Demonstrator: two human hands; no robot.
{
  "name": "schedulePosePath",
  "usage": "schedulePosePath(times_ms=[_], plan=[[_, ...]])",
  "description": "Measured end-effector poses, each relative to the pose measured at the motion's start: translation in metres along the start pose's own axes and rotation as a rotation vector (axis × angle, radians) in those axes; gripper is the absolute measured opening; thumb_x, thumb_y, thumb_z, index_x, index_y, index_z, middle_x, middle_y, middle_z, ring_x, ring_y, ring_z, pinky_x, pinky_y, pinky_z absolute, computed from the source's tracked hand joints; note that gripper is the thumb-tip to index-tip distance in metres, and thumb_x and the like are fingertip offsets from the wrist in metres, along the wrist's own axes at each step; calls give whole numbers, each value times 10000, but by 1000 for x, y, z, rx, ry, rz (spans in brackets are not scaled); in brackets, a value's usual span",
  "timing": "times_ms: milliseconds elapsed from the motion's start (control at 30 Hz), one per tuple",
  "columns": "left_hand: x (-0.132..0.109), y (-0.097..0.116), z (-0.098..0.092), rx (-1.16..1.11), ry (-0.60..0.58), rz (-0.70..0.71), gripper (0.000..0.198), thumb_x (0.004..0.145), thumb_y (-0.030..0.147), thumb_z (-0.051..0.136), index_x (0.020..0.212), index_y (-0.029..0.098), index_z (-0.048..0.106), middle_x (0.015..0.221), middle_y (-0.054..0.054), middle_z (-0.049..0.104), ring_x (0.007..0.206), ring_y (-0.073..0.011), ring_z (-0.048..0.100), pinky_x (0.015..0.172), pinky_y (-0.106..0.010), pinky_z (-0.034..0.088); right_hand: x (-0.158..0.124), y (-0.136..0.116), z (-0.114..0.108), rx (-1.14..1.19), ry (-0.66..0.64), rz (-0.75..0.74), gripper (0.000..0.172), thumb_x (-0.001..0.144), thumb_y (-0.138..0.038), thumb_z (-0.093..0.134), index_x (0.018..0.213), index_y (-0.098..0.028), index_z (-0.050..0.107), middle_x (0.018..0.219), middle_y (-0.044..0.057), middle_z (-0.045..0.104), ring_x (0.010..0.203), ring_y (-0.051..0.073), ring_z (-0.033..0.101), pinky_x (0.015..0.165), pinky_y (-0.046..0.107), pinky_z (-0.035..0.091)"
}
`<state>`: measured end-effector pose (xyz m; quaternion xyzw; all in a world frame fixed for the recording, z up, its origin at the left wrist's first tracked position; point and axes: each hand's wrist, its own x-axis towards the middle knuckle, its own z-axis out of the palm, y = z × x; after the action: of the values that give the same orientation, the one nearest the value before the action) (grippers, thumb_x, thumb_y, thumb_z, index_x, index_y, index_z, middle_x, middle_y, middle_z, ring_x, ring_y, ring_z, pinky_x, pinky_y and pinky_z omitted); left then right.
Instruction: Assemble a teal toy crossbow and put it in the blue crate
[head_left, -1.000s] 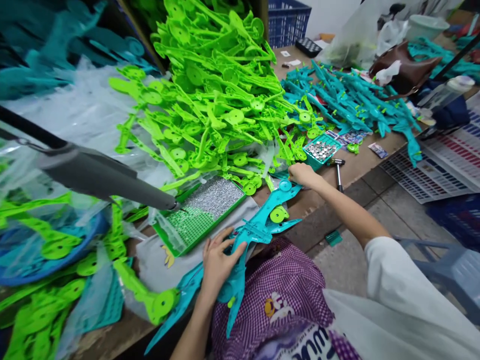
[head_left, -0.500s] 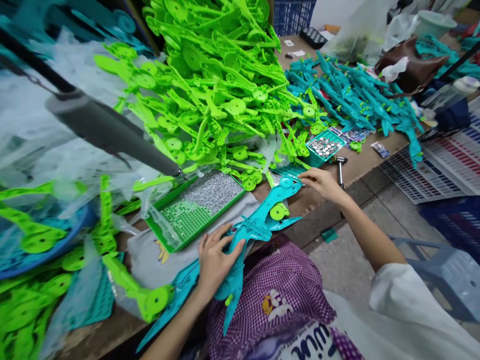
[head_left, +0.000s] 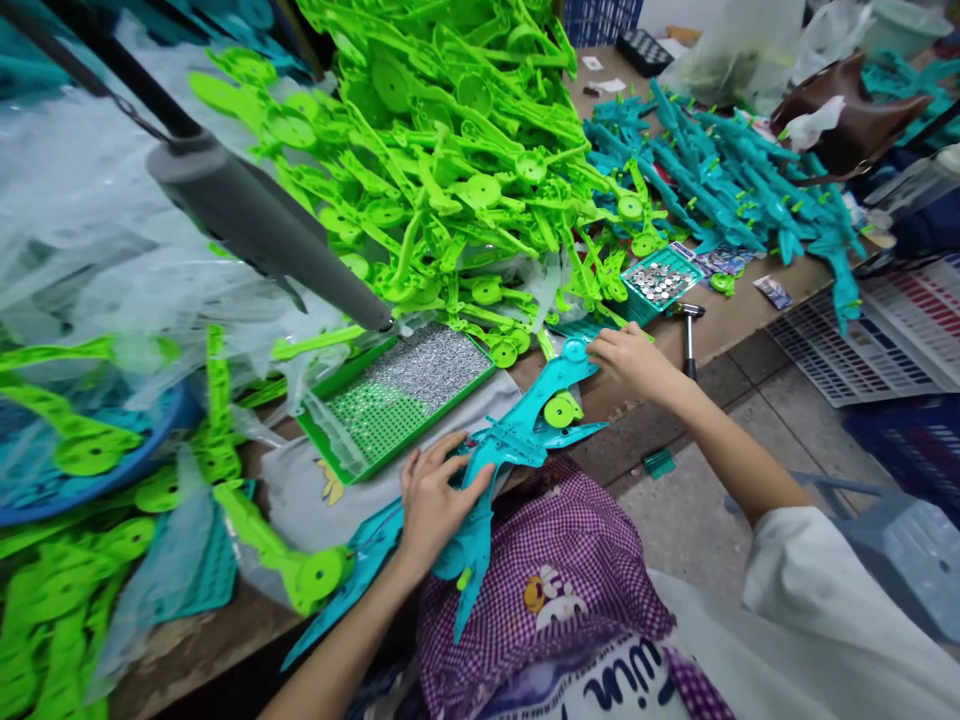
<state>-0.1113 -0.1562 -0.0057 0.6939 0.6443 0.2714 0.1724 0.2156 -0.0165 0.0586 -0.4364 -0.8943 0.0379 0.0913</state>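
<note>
A long, branching teal plastic part (head_left: 517,432) lies slantwise along the table's front edge, above my lap. My left hand (head_left: 436,492) grips its middle, with the thumb on top and the fingers on the far side. At its upper right end, beside the round disc, my right hand (head_left: 634,362) has its fingers bent and pressed together on the tip. Whether a small piece is between those fingertips is hidden. A lime-green round piece (head_left: 561,409) shows against the teal part between two of its arms.
Behind the hands stands a green tray (head_left: 360,470) of small silvery pieces. A grey electric screwdriver (head_left: 262,230) hangs over it. Lime-green parts (head_left: 450,180) are heaped at the back. A teal box (head_left: 643,305) of metal discs and a hammer (head_left: 689,340) lie rightward.
The right hand's fingers have curled in closer over the end of the teal part. My left hand keeps its hold. The whole view has shifted slightly.
</note>
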Motion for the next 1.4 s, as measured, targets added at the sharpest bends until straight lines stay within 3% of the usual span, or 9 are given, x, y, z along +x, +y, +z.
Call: schedulePosePath(times_ms=[233,567,700,800,900,1000,1167,1300,1400], plan=[[-3,2,3,10,32,7,242,829,469,625,783,253,722,1196,-65,716,1151,-291,630,1107,-503,308,1,5,-1,-44,-113,-173,254,992,-165,386,1016,-161,640,896,81,616,816,199,564,728,311,406],[-2,4,1,13,2,-8,228,815,456,645,748,249,715,1219,-62,707,1157,-296,623,1110,-520,308,-20,3,36,227,157,43,326,1003,-334,383,1025,-188,674,977,120,670,923,229,637,856,376,518],[1,4,0,-1,-14,-36,216,795,445,668,750,238,714,1229,-65,703,1157,-300,628,1113,-547,315,-22,-2,8,381,269,99,347,958,-454,491,1149,-216,655,1062,104,690,992,243,660,891,408,538],[3,5,-1,-14,-41,-56,206,779,431,687,747,229,711,1238,-68,699,1192,-306,612,1127,-570,301,-5,-23,-22,388,312,77,502,927,-489,544,1350,-219,534,1225,127,655,1128,270,622,958,443,508],[5,10,-4,0,-86,-78,201,779,423,691,742,227,715,1256,-68,690,1203,-306,604,1137,-582,291,18,-59,-26,283,62,-231,535,907,-479,587,1373,-227,519,1331,140,606,1237,289,559,1015,474,454],[5,15,-9,33,-145,-101,207,814,422,669,805,228,739,1286,-72,672,1234,-297,581,1148,-566,287,24,-90,-4,186,-220,-491,506,894,-408,630,1358,-228,536,1390,134,576,1295,287,521,1060,488,393],[10,9,-28,43,-359,2,332,951,458,491,1028,253,741,1409,-64,584,1331,-284,486,1173,-572,204,11,-93,28,180,-227,-380,338,986,-299,461,1282,-187,578,1399,159,567,1296,278,523,1026,471,394],[14,-5,-44,-1,-532,121,467,1031,426,259,1251,290,647,1503,-49,487,1395,-248,400,1168,-536,205,25,-83,24,239,-326,-357,262,974,-298,468,1186,-193,581,1304,152,622,1189,284,575,934,446,424],[16,-6,-49,27,-575,159,521,1029,475,216,1235,286,655,1534,-50,441,1418,-250,352,1159,-511,214,47,-81,17,229,-466,-335,298,914,-306,568,1185,-185,547,1179,151,671,1084,298,606,891,447,419]])
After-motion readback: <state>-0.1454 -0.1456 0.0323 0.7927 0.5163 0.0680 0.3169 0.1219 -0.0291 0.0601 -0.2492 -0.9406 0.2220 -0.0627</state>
